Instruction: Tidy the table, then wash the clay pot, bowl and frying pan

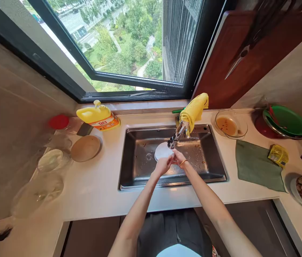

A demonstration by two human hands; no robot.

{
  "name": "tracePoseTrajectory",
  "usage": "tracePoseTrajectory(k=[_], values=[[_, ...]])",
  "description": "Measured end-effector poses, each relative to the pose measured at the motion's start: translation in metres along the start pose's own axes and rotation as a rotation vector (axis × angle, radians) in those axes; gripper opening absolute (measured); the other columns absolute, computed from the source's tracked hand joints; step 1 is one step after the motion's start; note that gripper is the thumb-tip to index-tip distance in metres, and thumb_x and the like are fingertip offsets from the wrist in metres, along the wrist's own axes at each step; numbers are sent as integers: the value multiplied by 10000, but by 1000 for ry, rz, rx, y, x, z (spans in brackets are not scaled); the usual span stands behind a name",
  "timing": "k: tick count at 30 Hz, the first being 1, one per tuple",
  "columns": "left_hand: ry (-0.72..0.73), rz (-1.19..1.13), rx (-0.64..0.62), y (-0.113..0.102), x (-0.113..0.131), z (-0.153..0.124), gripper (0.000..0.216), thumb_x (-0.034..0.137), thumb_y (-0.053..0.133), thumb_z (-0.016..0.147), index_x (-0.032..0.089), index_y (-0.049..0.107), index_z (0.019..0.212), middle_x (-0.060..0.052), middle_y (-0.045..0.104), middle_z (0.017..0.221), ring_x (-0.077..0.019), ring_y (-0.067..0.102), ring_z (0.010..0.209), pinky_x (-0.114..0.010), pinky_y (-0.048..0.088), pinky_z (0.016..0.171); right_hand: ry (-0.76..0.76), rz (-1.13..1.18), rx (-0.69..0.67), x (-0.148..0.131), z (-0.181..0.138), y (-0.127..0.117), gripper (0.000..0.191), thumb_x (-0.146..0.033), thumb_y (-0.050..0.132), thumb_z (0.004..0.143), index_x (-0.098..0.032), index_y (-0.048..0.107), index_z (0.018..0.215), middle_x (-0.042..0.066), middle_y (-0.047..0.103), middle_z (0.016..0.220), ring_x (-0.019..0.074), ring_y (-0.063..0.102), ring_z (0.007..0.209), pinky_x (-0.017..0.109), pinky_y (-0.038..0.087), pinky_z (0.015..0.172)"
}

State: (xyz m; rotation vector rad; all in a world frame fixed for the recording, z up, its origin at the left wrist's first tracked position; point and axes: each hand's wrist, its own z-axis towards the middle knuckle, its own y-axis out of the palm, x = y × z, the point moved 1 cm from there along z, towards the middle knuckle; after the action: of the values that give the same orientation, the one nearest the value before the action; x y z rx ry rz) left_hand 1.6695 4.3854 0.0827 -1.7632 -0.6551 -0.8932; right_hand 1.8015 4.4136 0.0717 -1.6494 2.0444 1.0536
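Note:
Over the steel sink [140, 167], my left hand [164, 165] and my right hand [178, 157] meet just below the faucet [177, 135]. Their fingers are closed and touch one another. What lies between them is too small to make out. A white round dish [163, 150] is right by my left fingers and partly covered by them; I cannot tell whether either hand grips it. An orange band circles my right wrist. A folded yellow cloth [195, 109] hangs over the top of the faucet.
Left of the sink stand a yellow detergent jug [100, 117] and a round wooden board [85, 148]. To the right are a glass bowl of brown liquid [227, 125], a green basin [290, 123], a green cloth [258, 166] and a yellow packet [278, 156]. An open window [140, 87] is behind.

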Motion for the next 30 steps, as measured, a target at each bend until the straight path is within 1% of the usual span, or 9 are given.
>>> tracePoseTrajectory(k=[3, 7, 9, 11, 15, 21, 24, 27, 30], values=[[125, 133, -79, -20, -11, -18, 193, 359, 602, 825, 287, 719, 960, -65, 724, 1054, -264, 591, 1128, -455, 197, 1142, 26, -33, -4, -5, -2, -15, 369, -471, 696, 713, -217, 616, 969, 10, 657, 740, 167, 624, 617, 375, 574, 611], [20, 236, 29, -48, -26, -15, 460, 468, 592, 814, 268, 606, 1228, -96, 448, 1467, -293, 267, 1424, -520, -76, 1150, 75, -64, 10, -7, -7, -20, 373, -482, 659, 754, -201, 616, 995, 44, 674, 804, 193, 652, 658, 424, 587, 616], [-89, 183, 97, -54, -28, -3, 532, 471, 497, 870, 224, 502, 1341, -134, 345, 1523, -305, 233, 1437, -564, -47, 1133, 83, -54, 18, -9, -10, -17, 376, -491, 648, 761, -189, 613, 982, 58, 675, 813, 201, 657, 667, 429, 590, 603], [-127, 94, 96, -56, -26, 14, 522, 457, 518, 858, 200, 519, 1312, -163, 428, 1468, -324, 336, 1385, -556, 63, 1129, 72, -71, -4, -13, -15, -13, 386, -474, 673, 743, -188, 616, 996, 68, 679, 831, 211, 661, 671, 428, 591, 587], [-108, -68, 33, -52, -19, 49, 280, 415, 609, 783, 197, 681, 943, -138, 715, 1012, -301, 611, 1030, -405, 380, 970, 76, -141, -35, -20, -26, -9, 393, -455, 690, 729, -190, 620, 1010, 79, 679, 853, 214, 662, 642, 424, 588, 552], [-110, -259, -52, -35, -19, 67, 159, 301, 628, 713, 178, 587, 619, -6, 576, 570, -193, 573, 671, -287, 467, 671, 91, -37, 120, -20, -39, -28, 425, -498, 654, 758, -183, 583, 1036, 60, 652, 777, 204, 649, 668, 431, 598, 600], [-149, -359, -113, -24, -20, 51, 120, 264, 593, 725, 158, 623, 771, -18, 609, 652, -173, 583, 652, -287, 495, 629, 17, 16, 164, -16, -41, -34, 422, -475, 664, 749, -212, 587, 1071, 53, 656, 833, 188, 640, 680, 399, 600, 609], [-175, -439, -147, -16, -19, 28, 365, 229, 555, 745, 156, 587, 1101, -93, 670, 984, -194, 639, 815, -349, 537, 737, -49, 76, 163, -10, -40, -33, 419, -472, 662, 739, -230, 597, 1075, 50, 662, 886, 177, 635, 707, 359, 597, 613], [-183, -346, 69, -14, -17, 9, 557, 237, 567, 762, 158, 476, 1305, -167, 532, 1335, -278, 529, 1199, -460, 425, 1009, -76, 97, 132, -3, -34, -23, 421, -460, 663, 722, -248, 597, 1080, 34, 659, 898, 175, 632, 727, 335, 589, 595]])
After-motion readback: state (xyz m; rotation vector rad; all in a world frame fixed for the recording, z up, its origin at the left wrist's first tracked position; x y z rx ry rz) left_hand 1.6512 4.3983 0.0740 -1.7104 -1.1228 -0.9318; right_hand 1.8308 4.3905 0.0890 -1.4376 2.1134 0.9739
